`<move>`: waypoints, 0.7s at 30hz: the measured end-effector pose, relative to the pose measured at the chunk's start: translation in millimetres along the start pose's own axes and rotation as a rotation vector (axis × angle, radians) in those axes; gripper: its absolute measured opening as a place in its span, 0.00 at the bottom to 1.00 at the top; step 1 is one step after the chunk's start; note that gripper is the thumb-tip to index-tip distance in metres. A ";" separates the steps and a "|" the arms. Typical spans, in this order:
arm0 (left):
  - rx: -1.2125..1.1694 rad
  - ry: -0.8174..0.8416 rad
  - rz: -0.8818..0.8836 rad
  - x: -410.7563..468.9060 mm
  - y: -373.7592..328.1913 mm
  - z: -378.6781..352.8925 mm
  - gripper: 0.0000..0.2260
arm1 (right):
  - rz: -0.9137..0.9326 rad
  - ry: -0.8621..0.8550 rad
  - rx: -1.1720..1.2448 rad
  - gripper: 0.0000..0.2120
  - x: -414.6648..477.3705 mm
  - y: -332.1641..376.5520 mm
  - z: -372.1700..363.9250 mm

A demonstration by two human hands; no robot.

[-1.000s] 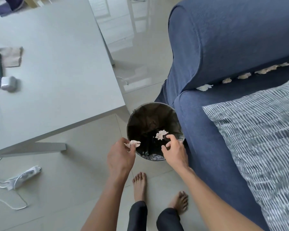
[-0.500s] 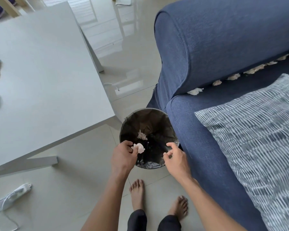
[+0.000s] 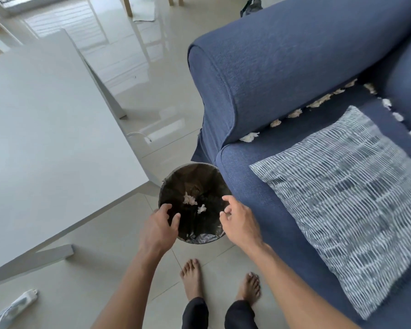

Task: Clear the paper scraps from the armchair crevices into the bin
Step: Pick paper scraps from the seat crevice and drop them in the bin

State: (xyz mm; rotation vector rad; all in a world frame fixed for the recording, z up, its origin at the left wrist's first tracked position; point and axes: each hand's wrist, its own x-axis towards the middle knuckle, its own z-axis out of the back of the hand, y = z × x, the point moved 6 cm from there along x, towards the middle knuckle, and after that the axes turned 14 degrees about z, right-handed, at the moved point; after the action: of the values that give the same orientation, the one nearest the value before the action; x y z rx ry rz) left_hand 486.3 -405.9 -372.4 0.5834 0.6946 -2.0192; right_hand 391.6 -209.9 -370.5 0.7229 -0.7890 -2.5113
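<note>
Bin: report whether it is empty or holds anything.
Not empty. The bin holds two paper scraps on its dark liner; both hands are open above it.

A striped cushion (image 3: 347, 205) (blue and white) lies near a grey table (image 3: 45, 138).

Both hands, left (image 3: 158, 227) and right (image 3: 240, 220), outstretched, fingers spread, empty.

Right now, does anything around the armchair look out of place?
Yes: white paper scraps still line the crevice under the armrest and along the backrest. Two scraps lie in the bin.
</note>
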 end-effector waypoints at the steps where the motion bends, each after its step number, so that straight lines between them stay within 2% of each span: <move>1: 0.016 -0.032 -0.035 -2.4 -4.4 8.4 0.19 | 0.020 -0.013 -0.013 0.20 0.9 7.5 13.4; 6: -0.041 -0.140 -0.197 -20.9 -42.5 60.5 0.19 | 0.164 -0.119 -0.070 0.17 6.7 54.5 89.2; 10: -0.035 -0.199 -0.302 -29.4 -74.0 85.9 0.17 | 0.195 -0.217 -0.079 0.16 12.2 66.7 124.5; 16: -0.021 -0.236 -0.425 -40.5 -138.6 91.3 0.12 | 0.130 -0.480 0.046 0.12 31.0 46.4 166.9; 21: -0.057 -0.206 -0.535 -43.2 -213.7 70.7 0.10 | 0.069 -0.736 0.099 0.10 44.0 -8.3 235.3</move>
State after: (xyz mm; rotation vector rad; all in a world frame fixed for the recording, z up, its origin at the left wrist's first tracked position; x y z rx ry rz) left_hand 313.6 -332.9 -240.5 0.1533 0.8406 -2.4957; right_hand 218.3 -131.4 -225.0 -0.2419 -1.1462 -2.6836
